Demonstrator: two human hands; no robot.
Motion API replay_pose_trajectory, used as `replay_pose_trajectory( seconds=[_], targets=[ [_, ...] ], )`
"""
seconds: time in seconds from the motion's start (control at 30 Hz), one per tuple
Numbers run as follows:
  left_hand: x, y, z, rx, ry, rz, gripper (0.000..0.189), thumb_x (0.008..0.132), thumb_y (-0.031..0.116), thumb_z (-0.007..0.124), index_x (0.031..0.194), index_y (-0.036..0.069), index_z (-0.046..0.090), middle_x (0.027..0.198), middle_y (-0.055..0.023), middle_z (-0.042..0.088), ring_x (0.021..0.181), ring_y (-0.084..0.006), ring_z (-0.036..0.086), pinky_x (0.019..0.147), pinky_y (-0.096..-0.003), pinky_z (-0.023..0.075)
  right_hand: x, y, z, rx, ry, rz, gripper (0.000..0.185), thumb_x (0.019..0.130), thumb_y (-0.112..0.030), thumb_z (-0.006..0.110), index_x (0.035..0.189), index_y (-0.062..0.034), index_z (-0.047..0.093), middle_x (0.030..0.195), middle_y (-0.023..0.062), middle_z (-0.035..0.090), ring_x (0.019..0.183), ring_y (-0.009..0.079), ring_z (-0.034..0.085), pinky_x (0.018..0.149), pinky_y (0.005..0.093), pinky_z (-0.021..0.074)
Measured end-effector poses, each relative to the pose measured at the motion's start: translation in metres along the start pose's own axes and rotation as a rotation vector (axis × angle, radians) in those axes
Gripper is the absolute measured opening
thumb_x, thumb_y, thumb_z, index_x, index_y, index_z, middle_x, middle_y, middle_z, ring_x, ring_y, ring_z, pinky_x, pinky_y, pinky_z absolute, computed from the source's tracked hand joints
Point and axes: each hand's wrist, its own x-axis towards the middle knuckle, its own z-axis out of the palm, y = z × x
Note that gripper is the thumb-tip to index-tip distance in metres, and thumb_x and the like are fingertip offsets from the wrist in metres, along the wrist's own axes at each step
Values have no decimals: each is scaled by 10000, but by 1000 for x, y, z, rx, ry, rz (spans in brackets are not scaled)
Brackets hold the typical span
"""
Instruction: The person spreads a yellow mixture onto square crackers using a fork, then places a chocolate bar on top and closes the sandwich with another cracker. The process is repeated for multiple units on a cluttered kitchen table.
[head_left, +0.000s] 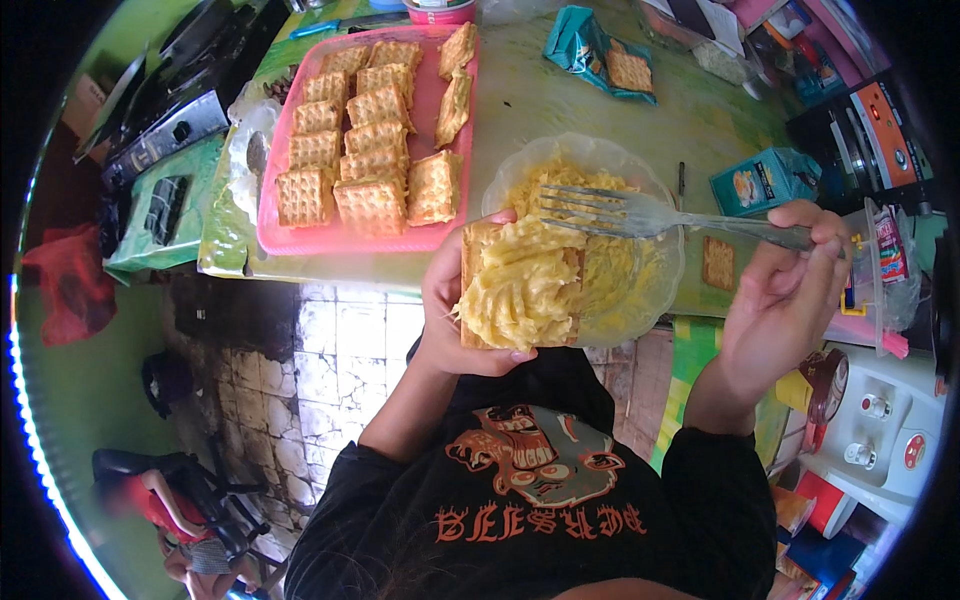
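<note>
My left hand (450, 315) holds a square cracker (471, 281) heaped with a pale yellow, ridged mash (525, 289). In my right hand (787, 292) is a metal fork (645, 214), gripped by its handle; its tines are over a scalloped clear bowl (673, 281) of yellow mash (622, 270). The cracker is in front of the bowl's left part. Left of the bowl, a pink plastic tray (367, 244) holds several filled cracker sandwiches (371, 206) in rows. One bare cracker (718, 262) lies on the table right of the bowl.
An opened teal packet (574, 45) with a cracker lies at the back; another teal packet (765, 180) is at the right. A gas stove (169, 131) stands at the left, a clear plastic container (870, 300) at the right. A person (176, 510) sits at the lower left.
</note>
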Motion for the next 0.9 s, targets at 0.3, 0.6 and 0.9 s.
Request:
replay_pose_trajectory(
  seconds=[0.3,0.6,0.9],
  targets=[
    [-2,-2,-2,-73,113,-147,867,462,91,732,1213,-54,325,1137,-116,469,1025,-188,491,891,-301,370,-4,-7,-5,1,-11,-68,254,911,-264,258,912,-22,334,809,136,517,351,99,389,315,177,268],
    [3,2,0,29,-51,-166,837,481,73,729,1209,-54,335,1144,-115,468,1046,-174,476,906,-297,355,-26,0,11,81,-117,-84,236,913,-212,232,930,-2,338,854,173,476,315,100,313,318,145,255],
    [1,-4,2,-2,-15,-104,831,491,83,737,1208,-52,337,1140,-110,474,1049,-174,473,905,-300,358,-10,5,8,-31,-64,-155,240,917,-251,215,959,-26,289,860,203,502,318,153,428,276,183,292]
  ],
)
